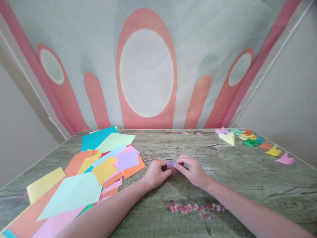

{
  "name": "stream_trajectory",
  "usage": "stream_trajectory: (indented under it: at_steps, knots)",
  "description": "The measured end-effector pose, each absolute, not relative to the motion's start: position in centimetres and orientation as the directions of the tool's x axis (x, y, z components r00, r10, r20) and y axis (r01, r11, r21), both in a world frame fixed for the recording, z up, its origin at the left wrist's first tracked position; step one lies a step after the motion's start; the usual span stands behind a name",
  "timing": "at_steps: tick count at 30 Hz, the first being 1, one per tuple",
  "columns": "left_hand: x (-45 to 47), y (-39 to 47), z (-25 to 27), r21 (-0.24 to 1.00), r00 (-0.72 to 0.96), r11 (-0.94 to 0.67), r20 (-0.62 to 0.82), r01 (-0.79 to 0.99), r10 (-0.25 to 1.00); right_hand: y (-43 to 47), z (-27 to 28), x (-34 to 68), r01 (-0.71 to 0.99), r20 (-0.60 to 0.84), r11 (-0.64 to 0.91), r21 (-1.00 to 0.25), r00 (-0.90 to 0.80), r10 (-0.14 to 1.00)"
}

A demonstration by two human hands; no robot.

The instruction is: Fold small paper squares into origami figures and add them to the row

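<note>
Between my two hands, over the middle of the table, is a small folded piece of purple paper (170, 164). My left hand (156, 173) pinches its left end between thumb and fingers. At its right end my right hand (192, 170) is closed on the same paper, thumb in front and fingers behind. The fingertips hide both ends, so the exact fold cannot be made out. Just left of my left hand lies a spread of loose coloured paper sheets, with a lilac square (128, 160) and a yellow square (105, 169) near its right side.
Larger sheets, one teal (95, 140) and one mint (74, 193), lie in the pile at left. Several small folded paper figures, among them a pink one (286, 159), and a pale yellow folded paper (227, 138) sit at far right. A patterned backdrop (146, 122) stands behind the wooden table (235, 181).
</note>
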State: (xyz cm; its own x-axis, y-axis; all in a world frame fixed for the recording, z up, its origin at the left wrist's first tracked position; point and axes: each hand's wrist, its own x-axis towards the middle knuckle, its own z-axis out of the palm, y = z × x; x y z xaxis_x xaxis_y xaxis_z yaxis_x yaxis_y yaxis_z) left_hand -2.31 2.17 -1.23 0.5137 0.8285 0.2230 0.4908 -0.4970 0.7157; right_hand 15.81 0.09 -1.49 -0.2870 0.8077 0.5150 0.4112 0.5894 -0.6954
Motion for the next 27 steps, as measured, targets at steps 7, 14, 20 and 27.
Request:
stream_trajectory:
  at_steps: [7, 14, 20, 27]
  knots:
    - [-2.30, 2.23, -1.25, 0.680, 0.516, -0.533, 0.258, 0.504, 0.817, 0.08, -1.38, 15.89, 0.388, 0.522, 0.600, -0.700, -0.296, 0.800]
    - [-2.21, 2.12, -1.12, 0.740, 0.566, -0.542, 0.267, 0.398, 0.780, -0.20, -1.26, 15.63, 0.336, 0.489, 0.576, -0.745, -0.313, 0.814]
    - [-2.10, 2.05, -1.08, 0.778, 0.540, -0.460, 0.188, 0.428, 0.820, 0.03, -1.52, 15.55, 0.313, 0.432, 0.488, -0.815, -0.233, 0.871]
    - [-1.94, 2.10, -1.18, 0.870, 0.505, -0.346, 0.134, 0.352, 0.853, 0.58, -1.61, 15.94, 0.259, 0.311, 0.358, -0.897, -0.207, 0.928]
